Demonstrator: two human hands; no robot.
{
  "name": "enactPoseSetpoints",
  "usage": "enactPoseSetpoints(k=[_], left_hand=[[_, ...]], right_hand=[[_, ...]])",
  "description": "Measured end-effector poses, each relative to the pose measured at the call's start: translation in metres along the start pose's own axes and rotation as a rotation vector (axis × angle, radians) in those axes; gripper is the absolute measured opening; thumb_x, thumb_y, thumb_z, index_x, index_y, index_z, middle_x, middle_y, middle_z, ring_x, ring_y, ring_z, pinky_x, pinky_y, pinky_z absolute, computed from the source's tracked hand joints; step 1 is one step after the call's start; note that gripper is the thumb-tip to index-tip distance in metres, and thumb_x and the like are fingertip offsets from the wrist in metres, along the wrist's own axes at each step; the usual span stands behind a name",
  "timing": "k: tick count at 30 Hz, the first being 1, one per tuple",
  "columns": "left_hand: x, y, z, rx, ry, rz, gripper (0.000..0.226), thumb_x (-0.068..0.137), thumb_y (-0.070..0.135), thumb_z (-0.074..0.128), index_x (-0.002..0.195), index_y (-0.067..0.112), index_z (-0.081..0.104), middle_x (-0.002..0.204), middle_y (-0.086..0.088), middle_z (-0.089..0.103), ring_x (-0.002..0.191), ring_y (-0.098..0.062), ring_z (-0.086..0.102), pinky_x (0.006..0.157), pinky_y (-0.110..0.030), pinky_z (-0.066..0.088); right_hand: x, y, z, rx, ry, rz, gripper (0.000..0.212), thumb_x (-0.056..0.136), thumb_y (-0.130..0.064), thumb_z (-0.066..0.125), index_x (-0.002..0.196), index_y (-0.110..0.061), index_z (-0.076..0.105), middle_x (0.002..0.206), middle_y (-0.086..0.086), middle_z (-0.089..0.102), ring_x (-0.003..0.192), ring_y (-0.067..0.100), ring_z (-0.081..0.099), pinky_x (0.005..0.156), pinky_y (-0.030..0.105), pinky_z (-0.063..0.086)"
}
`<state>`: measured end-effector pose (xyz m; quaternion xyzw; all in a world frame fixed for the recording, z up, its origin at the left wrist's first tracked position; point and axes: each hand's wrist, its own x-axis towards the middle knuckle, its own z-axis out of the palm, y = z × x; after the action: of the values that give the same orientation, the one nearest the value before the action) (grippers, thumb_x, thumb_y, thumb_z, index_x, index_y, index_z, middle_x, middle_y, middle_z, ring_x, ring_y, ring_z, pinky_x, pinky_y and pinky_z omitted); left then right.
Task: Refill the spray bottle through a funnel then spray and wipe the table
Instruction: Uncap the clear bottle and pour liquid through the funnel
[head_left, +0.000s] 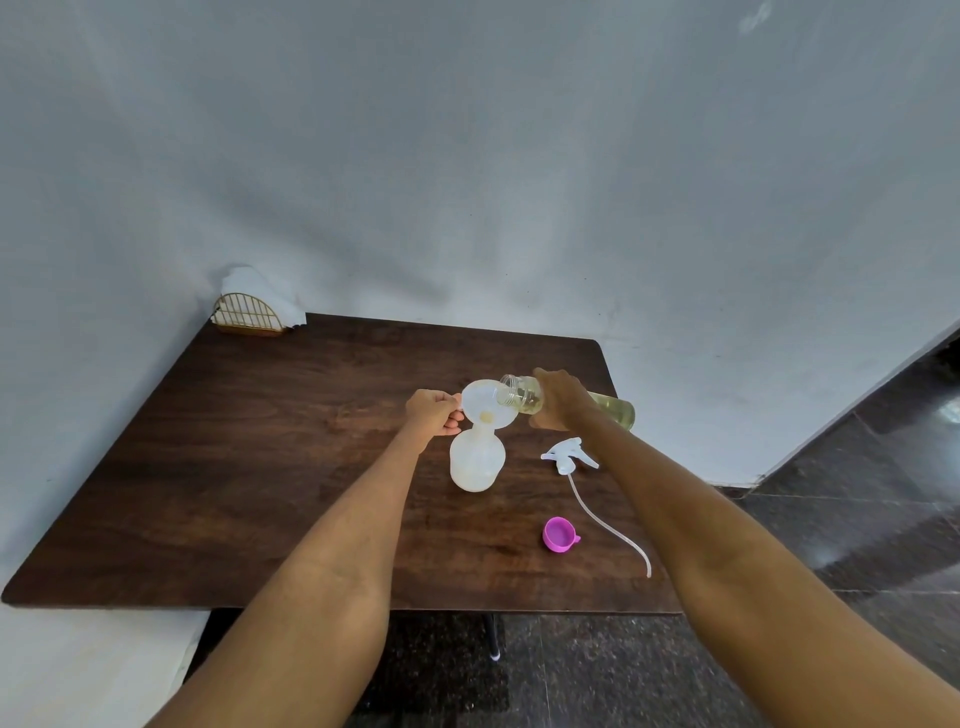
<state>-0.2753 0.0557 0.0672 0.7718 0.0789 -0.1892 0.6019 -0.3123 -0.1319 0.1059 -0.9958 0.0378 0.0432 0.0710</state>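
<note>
Forearms: both reach in from the near edge, bare, converging on the middle of the table (249, 467).
Pink cap (560, 534): lies open side up on the near right, loose.
Trigger head (569, 454): off the bottle, lying beside it to the right, its dip tube trailing toward the near edge.
Spray bottle (477, 462): upright at mid-table, neck open, funnel (488, 402) seated in it.
Left hand (434, 413): fingers curled closed on the funnel's rim tab, steadying it.
Right hand (558, 397): wrapped around the refill bottle (571, 401).
Key relation: the refill bottle's long axis lies near horizontal, mouth pointing left over the funnel's right rim, base out to the right; a little yellowish liquid sits at the funnel throat.
Judgement: pouring is under way; more tilt probably needed.
</note>
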Motion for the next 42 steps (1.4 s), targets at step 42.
enactPoseSetpoints(k=[42], left_hand=[[-0.005, -0.003, 0.001, 0.044, 0.033, 0.031, 0.024, 0.092, 0.015, 0.057, 0.101, -0.005, 0.066, 0.082, -0.012, 0.062, 0.061, -0.012, 0.056, 0.085, -0.036, 0.057]], right_hand=[[-0.011, -0.003, -0.002, 0.009, -0.005, -0.007, 0.046, 0.067, -0.02, 0.074, 0.105, -0.003, 0.053, 0.1, 0.014, 0.067, 0.09, 0.035, 0.063, 0.08, 0.039, 0.048]])
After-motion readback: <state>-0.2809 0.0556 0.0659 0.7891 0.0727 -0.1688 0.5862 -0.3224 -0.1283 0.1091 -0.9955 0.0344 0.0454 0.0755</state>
